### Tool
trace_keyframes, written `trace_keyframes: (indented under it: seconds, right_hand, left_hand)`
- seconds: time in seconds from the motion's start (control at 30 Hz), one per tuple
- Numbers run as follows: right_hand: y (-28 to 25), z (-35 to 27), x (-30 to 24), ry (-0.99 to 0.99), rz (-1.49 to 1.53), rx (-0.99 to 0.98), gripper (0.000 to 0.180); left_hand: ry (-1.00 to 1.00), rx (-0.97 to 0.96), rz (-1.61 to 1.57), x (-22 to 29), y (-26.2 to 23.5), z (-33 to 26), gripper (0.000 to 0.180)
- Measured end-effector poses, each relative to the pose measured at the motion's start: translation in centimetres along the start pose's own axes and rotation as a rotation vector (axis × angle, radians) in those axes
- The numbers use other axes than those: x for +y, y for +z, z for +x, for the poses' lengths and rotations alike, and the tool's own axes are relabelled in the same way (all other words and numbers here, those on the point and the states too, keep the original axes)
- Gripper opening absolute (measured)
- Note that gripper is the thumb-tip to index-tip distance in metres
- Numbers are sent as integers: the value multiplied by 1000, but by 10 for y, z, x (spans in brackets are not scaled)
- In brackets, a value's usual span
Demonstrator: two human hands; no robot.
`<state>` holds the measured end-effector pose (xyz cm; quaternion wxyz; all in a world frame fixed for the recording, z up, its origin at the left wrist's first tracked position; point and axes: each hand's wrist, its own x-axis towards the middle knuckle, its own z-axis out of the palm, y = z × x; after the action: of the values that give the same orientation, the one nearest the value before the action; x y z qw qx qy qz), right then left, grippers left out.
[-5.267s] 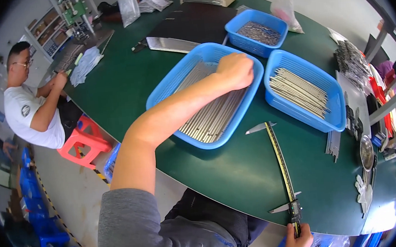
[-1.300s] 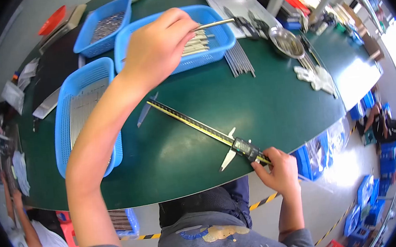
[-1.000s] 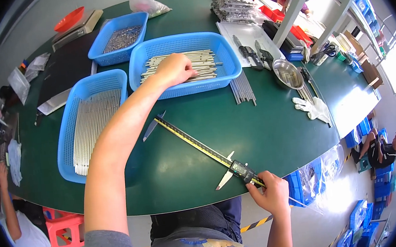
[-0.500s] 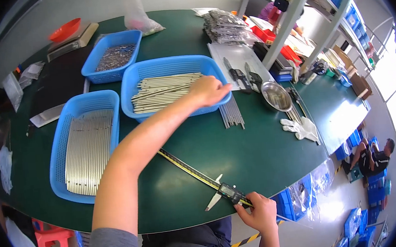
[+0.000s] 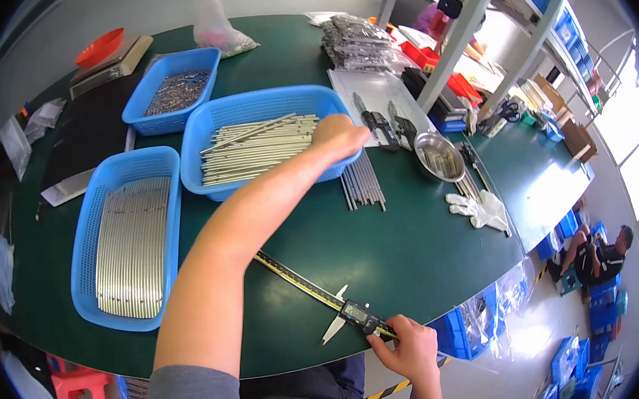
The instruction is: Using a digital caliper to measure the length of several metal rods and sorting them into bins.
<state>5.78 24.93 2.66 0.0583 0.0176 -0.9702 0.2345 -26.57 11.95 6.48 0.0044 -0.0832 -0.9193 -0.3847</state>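
My left hand [image 5: 340,135] is curled at the right end of a blue plastic basket [image 5: 258,102] of thin metal rods [image 5: 255,156]. Its fingertips are hidden, so what they grip cannot be made out. One rod in that basket slants across the others. At the table's near edge my right hand [image 5: 411,347] is closed round a digital caliper [image 5: 360,316], thumb on its body. The caliper's jaws point away from the hand, and its long scale runs toward my left forearm, which covers the far end. Loose grey rods [image 5: 364,184] lie on the table below my left hand.
A second blue basket [image 5: 84,243] at left holds aligned rods. Behind stands a blue basket [image 5: 134,117] of small metal parts, near a scale [image 5: 110,66] with a red pan. To the right are more calipers [image 5: 378,126], a metal bowl [image 5: 421,141] and a white glove [image 5: 484,208].
The slanted rod in the middle basket has shifted and now lies at a steeper angle. My left hand stays at the basket's right end. The whole view has shifted slightly.
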Motion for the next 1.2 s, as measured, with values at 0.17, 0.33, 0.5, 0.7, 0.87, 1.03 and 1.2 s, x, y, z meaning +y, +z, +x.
trace_keyframes:
  seconds: [0.17, 0.33, 0.5, 0.7, 0.87, 1.03, 1.2]
  right_hand:
    - [0, 0, 5, -37, 24, 21, 30]
    - [1, 0, 7, -38, 17, 17, 30]
    - [0, -3, 12, -46, 18, 1, 30]
    - [-1, -3, 9, -40, 58, -14, 30]
    - [1, -2, 5, -107, 48, 6, 34]
    - [-4, 5, 2, -90, 54, -65, 33]
    - [-13, 51, 20, -322, 21, -78, 33]
  left_hand:
    - [39, 60, -54, 13, -38, 2, 39]
    - [-14, 29, -225, 21, -62, -2, 34]
    - [31, 12, -110, 18, -42, -2, 35]
    - [-15, -62, 69, 14, -10, -3, 40]
    - [-36, -142, 186, 5, -9, -6, 44]
    - [82, -304, 306, -5, -34, -26, 52]
    - [446, -102, 376, -33, -73, -64, 38]
